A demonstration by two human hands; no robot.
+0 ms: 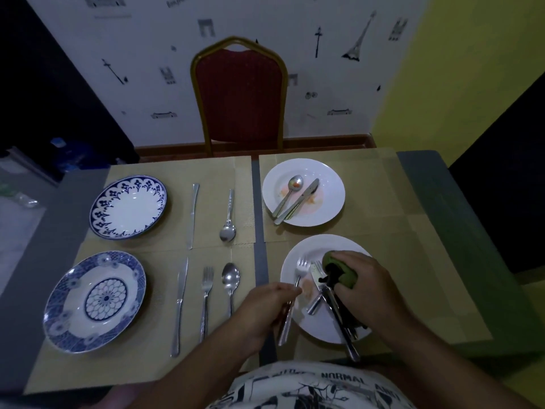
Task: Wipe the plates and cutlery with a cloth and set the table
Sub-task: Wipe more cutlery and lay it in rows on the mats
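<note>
Head view: left hand (265, 308) has its fingers curled round the handle of a fork (300, 268), tines raised over the near white plate (312, 246). Right hand (364, 286) grips a bunched green cloth (339, 265), fingers wrapped round it, and presses it onto the same plate. Crossed cutlery (339, 320) lies on that plate under the cloth; 1 handle sticks out past the near rim. Orange smear shows on the plate beside the fork.

Far white plate (330, 178) sits just behind on the right side of the bench (259, 202). It is stained and carries a dirty spoon (290, 196) and a dirty knife (298, 205) side by side.

The left side has 2 blue patterned plates: far blue plate (129, 208) and near blue plate (94, 301). Far-left cutlery (228, 219), a knife and a spoon, lies right of the far plate. Near-left cutlery (206, 299), a knife, fork and spoon, lies right of the near plate. All rests on tan placemats (212, 169). A red chair (240, 93) stands at the far edge.
</note>
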